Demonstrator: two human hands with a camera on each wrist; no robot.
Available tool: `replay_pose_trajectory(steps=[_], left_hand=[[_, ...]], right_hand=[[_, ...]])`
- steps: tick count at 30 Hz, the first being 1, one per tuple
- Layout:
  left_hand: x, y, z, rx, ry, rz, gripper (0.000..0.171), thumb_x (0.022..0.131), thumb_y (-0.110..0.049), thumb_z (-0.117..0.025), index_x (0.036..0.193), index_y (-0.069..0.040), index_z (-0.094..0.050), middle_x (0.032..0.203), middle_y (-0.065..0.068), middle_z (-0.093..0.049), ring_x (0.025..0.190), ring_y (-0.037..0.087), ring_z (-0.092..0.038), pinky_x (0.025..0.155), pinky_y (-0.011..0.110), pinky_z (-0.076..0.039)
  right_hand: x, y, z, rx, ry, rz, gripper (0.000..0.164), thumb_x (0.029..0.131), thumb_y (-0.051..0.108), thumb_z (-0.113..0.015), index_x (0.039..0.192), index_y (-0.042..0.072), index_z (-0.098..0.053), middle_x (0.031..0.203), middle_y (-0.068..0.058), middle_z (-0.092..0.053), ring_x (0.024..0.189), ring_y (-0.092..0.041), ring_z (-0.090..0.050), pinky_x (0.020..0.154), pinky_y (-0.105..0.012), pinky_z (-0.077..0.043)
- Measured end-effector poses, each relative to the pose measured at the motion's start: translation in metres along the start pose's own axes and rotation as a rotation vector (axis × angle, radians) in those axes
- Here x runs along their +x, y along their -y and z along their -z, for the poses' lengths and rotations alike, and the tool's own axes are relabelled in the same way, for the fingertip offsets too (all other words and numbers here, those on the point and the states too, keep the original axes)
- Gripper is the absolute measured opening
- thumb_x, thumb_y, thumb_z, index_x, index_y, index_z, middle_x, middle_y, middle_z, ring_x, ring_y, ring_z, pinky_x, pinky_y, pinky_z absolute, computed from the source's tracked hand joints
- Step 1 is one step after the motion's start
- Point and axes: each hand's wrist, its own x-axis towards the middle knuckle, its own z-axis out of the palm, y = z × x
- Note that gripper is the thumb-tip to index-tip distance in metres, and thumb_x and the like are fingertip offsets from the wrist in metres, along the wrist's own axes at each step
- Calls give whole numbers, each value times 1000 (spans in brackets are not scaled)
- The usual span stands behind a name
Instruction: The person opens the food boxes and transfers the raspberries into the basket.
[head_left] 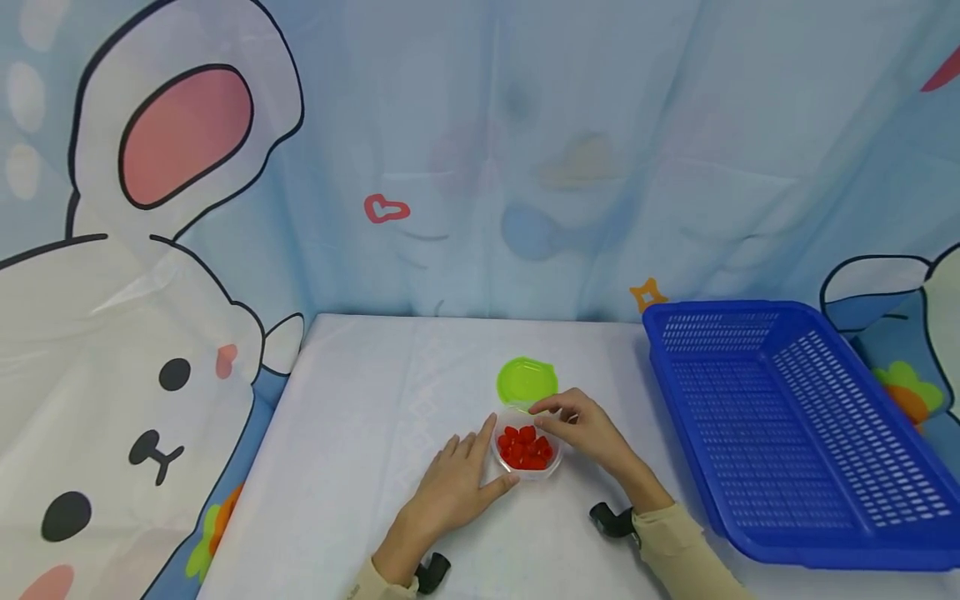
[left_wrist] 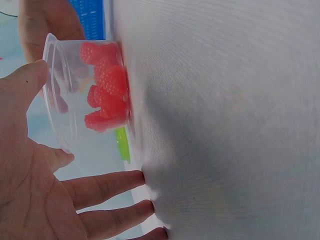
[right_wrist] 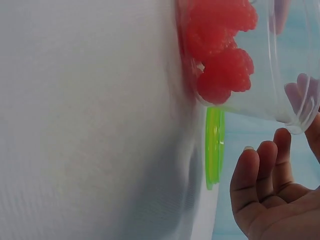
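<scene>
A clear plastic tub (head_left: 557,468) holding several red raspberries (left_wrist: 107,82) stands upright on the white cloth. My left hand (head_left: 455,490) is spread at its left side, with thumb and index finger touching the rim and the other fingertips resting on the cloth. At the far right of the rim, my right hand (head_left: 588,425) pinches the edge between thumb and fingers. Its other fingers (right_wrist: 245,175) are curled beside the tub in the right wrist view. Just behind the tub lies a lime green lid (head_left: 527,380), flat on the cloth.
A large blue plastic basket (head_left: 712,500) stands on the right of the white-covered table (head_left: 360,400). A blue printed curtain (head_left: 465,125) hangs behind the table, with a cartoon rabbit on the left. Black wrist cameras sit at both sleeves.
</scene>
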Motion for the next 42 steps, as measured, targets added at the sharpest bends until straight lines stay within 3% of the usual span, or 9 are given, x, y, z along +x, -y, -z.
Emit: replay_pose_trajectory(steps=[6, 13, 20, 27, 42], left_hand=[[-1, 1, 0, 3, -8, -9, 91, 92, -65, -57, 162, -20, -19, 147, 20, -48, 134, 48, -41, 107, 61, -35], [-1, 1, 1, 8, -5, -15, 91, 92, -65, -56, 161, -20, -19, 147, 20, -48, 134, 48, -42, 107, 60, -35], [-1, 2, 2, 16, -7, -26, 91, 93, -66, -55, 162, -20, -18, 147, 20, -48, 134, 47, -42, 107, 60, -35], [-1, 2, 1, 18, -10, -28, 91, 92, -66, -55, 162, -20, -18, 147, 20, -48, 134, 47, -43, 107, 60, -36], [-1, 1, 1, 23, -11, -23, 91, 92, -67, -55, 161, -19, -20, 147, 20, -49, 133, 47, -43, 107, 60, -36]], right_hand=[[-2, 11, -3, -50, 16, 19, 14, 91, 7, -72, 104, 8, -78, 100, -8, -59, 85, -23, -47, 66, -30, -45], [2, -1, -7, -133, 39, 45, 16, 88, 12, -77, 103, 13, -80, 97, -4, -57, 85, -22, -46, 67, -31, -44], [5, 8, -12, -301, 96, -21, 21, 85, 15, -80, 106, 14, -79, 95, -8, -52, 83, -21, -47, 65, -31, -41], [8, 16, -12, -399, 120, -37, 20, 82, 13, -82, 102, 14, -80, 95, -6, -54, 86, -23, -50, 67, -32, -44], [9, 15, -10, -386, 145, 14, 11, 83, 13, -82, 93, 15, -79, 93, -5, -55, 86, -24, -51, 70, -34, -44]])
